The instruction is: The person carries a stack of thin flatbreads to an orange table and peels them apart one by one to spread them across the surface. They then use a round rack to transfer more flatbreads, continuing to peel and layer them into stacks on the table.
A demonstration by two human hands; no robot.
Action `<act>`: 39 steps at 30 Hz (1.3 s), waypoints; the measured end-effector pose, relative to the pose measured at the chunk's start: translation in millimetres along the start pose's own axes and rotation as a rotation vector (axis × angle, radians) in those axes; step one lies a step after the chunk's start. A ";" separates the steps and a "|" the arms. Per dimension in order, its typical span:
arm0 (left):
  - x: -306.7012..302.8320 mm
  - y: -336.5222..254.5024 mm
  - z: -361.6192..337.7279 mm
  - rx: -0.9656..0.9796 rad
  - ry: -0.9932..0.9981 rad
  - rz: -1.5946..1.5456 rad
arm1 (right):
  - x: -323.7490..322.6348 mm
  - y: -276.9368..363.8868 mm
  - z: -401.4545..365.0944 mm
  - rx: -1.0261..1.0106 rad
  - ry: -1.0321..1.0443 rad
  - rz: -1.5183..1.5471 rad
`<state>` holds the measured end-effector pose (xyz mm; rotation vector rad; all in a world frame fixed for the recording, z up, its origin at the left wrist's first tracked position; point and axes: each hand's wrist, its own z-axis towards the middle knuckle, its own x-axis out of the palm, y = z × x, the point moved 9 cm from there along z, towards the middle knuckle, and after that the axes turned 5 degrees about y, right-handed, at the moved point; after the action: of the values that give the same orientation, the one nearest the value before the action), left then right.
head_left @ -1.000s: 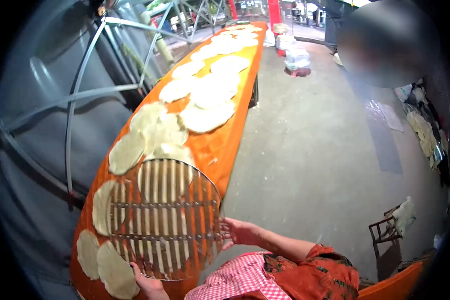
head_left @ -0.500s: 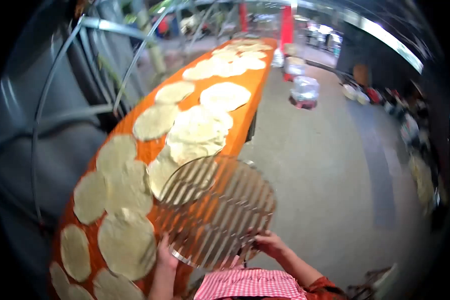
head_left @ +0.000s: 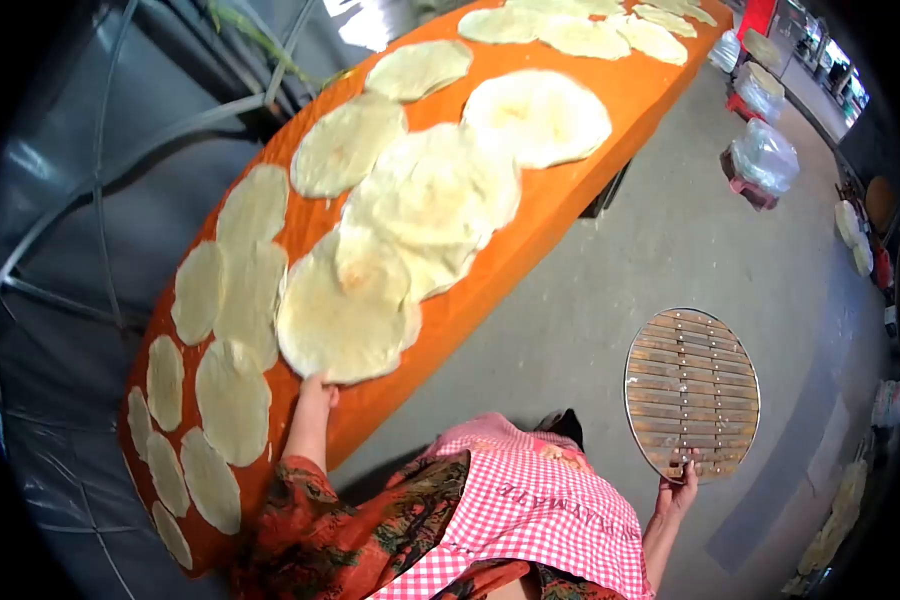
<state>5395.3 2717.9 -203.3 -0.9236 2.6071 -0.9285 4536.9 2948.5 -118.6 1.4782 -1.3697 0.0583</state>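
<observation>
My left hand [head_left: 314, 398] is at the near edge of a round, pale flatbread [head_left: 345, 325], its fingers closed on the rim. The bread lies flat on the orange-covered table [head_left: 370, 415], partly under or against an overlapping pile of flatbreads [head_left: 435, 190]. Off to the right, over the floor, my right hand [head_left: 678, 492] grips the lower edge of a round slatted rack [head_left: 695, 385]. Brown strips run across this rack inside a thin metal rim, and nothing lies on it.
More flatbreads [head_left: 232, 400] cover the table's left side and far end. Grey sheeting on a metal frame [head_left: 170, 140] stands along the left. Plastic-wrapped stacks [head_left: 762, 158] rest on red stools on the grey floor [head_left: 570, 320]. Assorted goods line the right edge.
The rack has gone from both hands in front of me to my right hand alone, out to the right. My left hand has let it go and reached the flatbread's edge. The view has turned.
</observation>
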 end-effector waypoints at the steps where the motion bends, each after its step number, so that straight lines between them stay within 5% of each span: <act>1: 2.2 11.6 -2.2 -0.072 0.000 -0.196 | 3.6 11.1 34.3 -0.004 0.011 -0.002; 8: 15.8 -39.6 -177.6 0.290 -0.491 0.289 | 88.2 76.6 242.3 0.062 0.097 0.010; 11: 70.9 -69.3 -187.0 0.438 -0.799 0.510 | 132.2 100.9 304.6 0.066 0.070 0.053; 15: 216.4 -137.9 -193.3 1.055 -1.298 0.543 | 157.7 123.5 403.9 0.159 -0.087 0.006; 17: 339.2 -180.7 -159.1 1.255 -1.106 0.529 | 197.0 137.0 464.9 0.232 -0.121 0.000; 20: 621.6 -200.6 -103.0 1.138 -0.351 0.437 | 191.6 182.8 567.7 0.340 -0.172 -0.164; 23: 938.9 -213.6 -169.8 1.421 0.116 0.641 | 227.8 249.3 627.7 0.226 -0.223 -0.064; 24: 1025.0 -212.2 -190.4 1.348 0.308 0.569 | 235.8 272.8 646.9 0.189 -0.222 -0.059; 28: 1289.2 -171.7 -262.0 1.381 0.764 0.672 | 233.5 335.2 749.4 0.047 -0.234 -0.047; 31: 1421.5 -130.2 -294.2 1.590 0.858 0.845 | 201.2 366.2 874.7 0.099 -0.061 -0.143; 33: 1490.6 -103.4 -281.2 1.596 0.852 0.928 | 247.6 404.3 953.0 0.011 -0.186 -0.084; 39: 1620.3 -124.0 -224.4 1.074 0.790 1.134 | 345.5 459.8 1145.0 0.038 -0.133 0.039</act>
<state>4107.5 1733.7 49.6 1.2102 1.8519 -2.0297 3646.8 2027.0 -96.7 1.5092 -1.5120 0.0113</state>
